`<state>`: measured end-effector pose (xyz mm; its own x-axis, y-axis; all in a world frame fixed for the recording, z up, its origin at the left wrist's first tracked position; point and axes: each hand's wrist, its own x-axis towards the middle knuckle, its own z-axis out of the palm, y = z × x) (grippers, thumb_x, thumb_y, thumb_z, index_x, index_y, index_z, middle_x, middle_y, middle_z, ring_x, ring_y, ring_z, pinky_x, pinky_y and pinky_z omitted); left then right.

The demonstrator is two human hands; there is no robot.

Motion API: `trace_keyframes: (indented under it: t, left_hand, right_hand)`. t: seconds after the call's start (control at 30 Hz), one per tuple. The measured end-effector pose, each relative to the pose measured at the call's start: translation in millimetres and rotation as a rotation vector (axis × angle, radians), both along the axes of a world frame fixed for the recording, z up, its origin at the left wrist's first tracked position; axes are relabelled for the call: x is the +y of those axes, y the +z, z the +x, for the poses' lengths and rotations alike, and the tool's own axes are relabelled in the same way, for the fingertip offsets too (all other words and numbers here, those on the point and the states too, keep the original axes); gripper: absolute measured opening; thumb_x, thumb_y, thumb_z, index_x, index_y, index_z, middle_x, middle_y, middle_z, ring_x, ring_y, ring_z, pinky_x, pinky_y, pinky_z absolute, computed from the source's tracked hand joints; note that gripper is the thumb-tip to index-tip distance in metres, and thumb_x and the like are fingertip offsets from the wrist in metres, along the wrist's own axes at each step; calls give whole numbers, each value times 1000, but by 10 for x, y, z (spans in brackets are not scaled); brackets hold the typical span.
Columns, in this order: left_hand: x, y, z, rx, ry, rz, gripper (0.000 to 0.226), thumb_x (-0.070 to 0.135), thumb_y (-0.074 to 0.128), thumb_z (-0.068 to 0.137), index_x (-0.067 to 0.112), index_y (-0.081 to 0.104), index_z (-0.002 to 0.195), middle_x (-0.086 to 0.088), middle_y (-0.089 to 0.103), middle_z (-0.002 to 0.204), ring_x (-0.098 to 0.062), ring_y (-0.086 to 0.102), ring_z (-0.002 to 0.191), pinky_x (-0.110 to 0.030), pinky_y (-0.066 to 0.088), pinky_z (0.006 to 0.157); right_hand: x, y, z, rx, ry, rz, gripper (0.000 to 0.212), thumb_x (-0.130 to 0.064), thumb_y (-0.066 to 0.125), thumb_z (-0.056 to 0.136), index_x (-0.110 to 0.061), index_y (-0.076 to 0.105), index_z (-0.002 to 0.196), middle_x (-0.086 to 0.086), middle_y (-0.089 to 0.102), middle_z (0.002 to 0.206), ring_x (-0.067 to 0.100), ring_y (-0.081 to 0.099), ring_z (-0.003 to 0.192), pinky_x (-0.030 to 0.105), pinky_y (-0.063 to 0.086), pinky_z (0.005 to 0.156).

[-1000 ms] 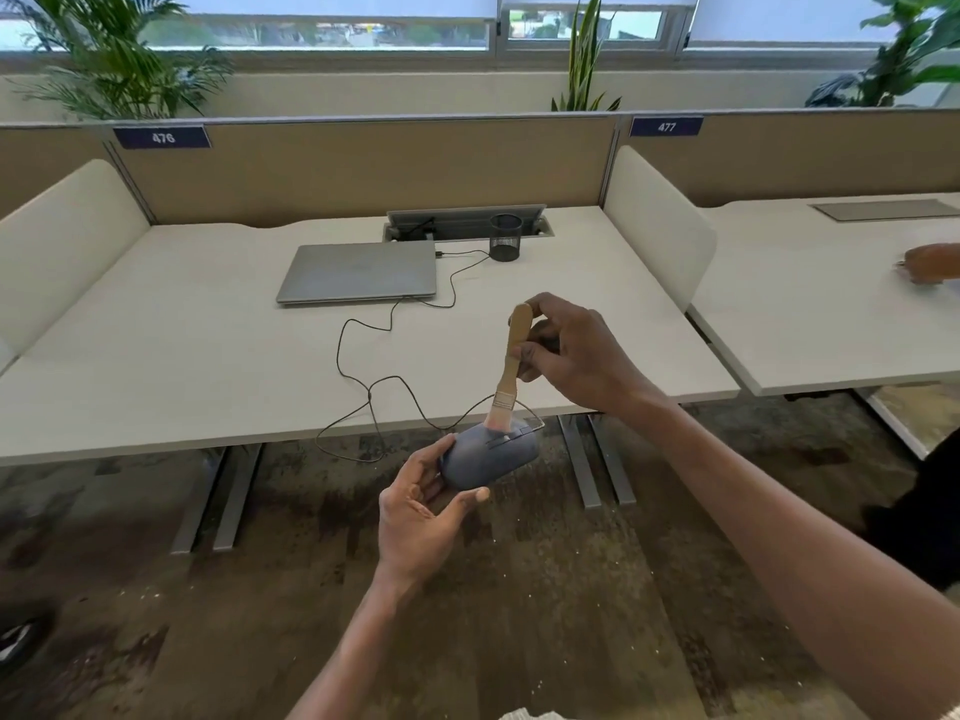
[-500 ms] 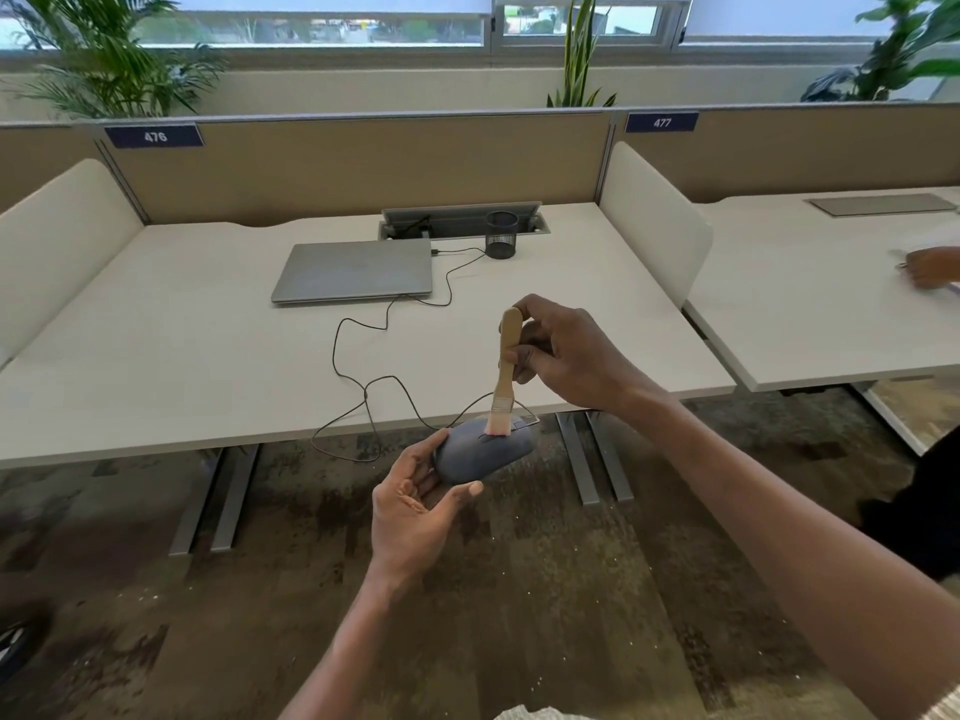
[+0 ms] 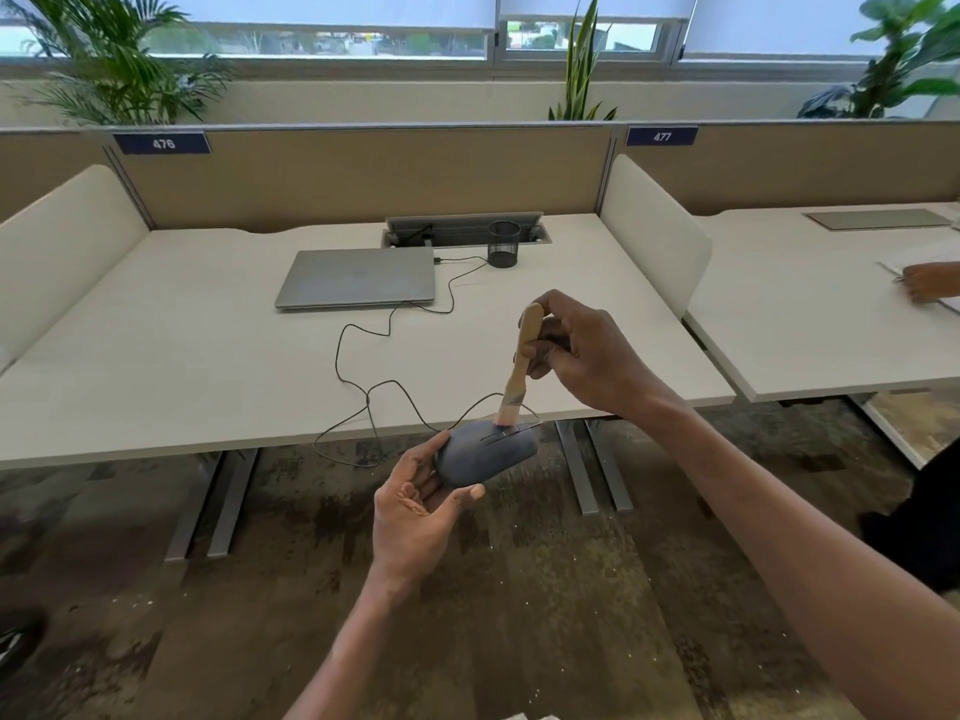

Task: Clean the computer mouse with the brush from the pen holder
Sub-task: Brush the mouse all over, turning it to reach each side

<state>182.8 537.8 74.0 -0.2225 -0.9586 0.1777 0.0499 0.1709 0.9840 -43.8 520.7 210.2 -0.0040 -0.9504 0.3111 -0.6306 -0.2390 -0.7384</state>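
Observation:
My left hand [image 3: 415, 517] holds a dark grey wired computer mouse [image 3: 485, 452] in front of the desk edge, above the floor. Its thin black cable [image 3: 363, 356] loops across the desk to the laptop. My right hand [image 3: 587, 356] grips the wooden handle of a small brush [image 3: 519, 366], held nearly upright. The brush's pinkish bristles touch the mouse's top, beside the wheel slot. The black mesh pen holder [image 3: 503, 244] stands at the back of the desk and looks empty from here.
A closed grey laptop [image 3: 358, 278] lies on the white desk [image 3: 156, 356], before an open cable tray [image 3: 465, 228]. White side screens and a tan partition bound the desk. Another person's hand [image 3: 930, 283] rests on the neighbouring desk at right. A shoe [image 3: 15, 641] shows at lower left.
The brush bristles have shifted slightly back along the mouse's top, toward its middle. Both hands keep their grip and stay in much the same place.

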Motion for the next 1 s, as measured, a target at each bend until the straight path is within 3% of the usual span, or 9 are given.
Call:
trace_keyframes:
  t: [0.1, 0.33, 0.5, 0.63, 1.0]
  left_hand:
    - [4, 2, 8, 2, -4, -3, 67, 2, 83, 69, 13, 57, 130, 1, 67, 123, -11, 67, 116, -25, 55, 94]
    - [34, 41, 6, 17, 6, 0, 66, -3, 82, 70, 17, 57, 127, 6, 68, 121, -9, 67, 114, -22, 55, 93]
    - [40, 9, 26, 5, -2, -3, 67, 1, 82, 69, 13, 57, 131, -1, 67, 124, -13, 66, 116, -25, 55, 93]
    - [51, 26, 20, 21, 7, 6, 68, 4, 83, 69, 10, 57, 131, -5, 66, 126, -14, 66, 117, -26, 55, 94]
    - [67, 22, -23, 29, -22, 11, 69, 7, 84, 68, 13, 57, 131, -7, 65, 128, -16, 66, 118, -27, 56, 93]
  right_hand:
    - [13, 1, 9, 25, 6, 9, 29, 16, 53, 92, -10, 54, 104, 12, 73, 91, 20, 74, 83, 32, 64, 74]
    - [56, 12, 5, 27, -14, -28, 30, 18, 51, 91, -8, 54, 105, 11, 71, 91, 18, 74, 84, 29, 63, 73]
    - [83, -22, 42, 46, -46, -58, 32, 18, 47, 89, -9, 54, 104, 9, 71, 88, 21, 72, 79, 35, 63, 73]
    - [177, -5, -11, 15, -58, -64, 32, 18, 49, 90, -12, 53, 103, 9, 71, 88, 15, 72, 78, 31, 63, 74]
    - [218, 7, -27, 70, -49, -61, 38, 18, 49, 89, -17, 53, 102, 7, 71, 88, 18, 72, 80, 33, 63, 73]
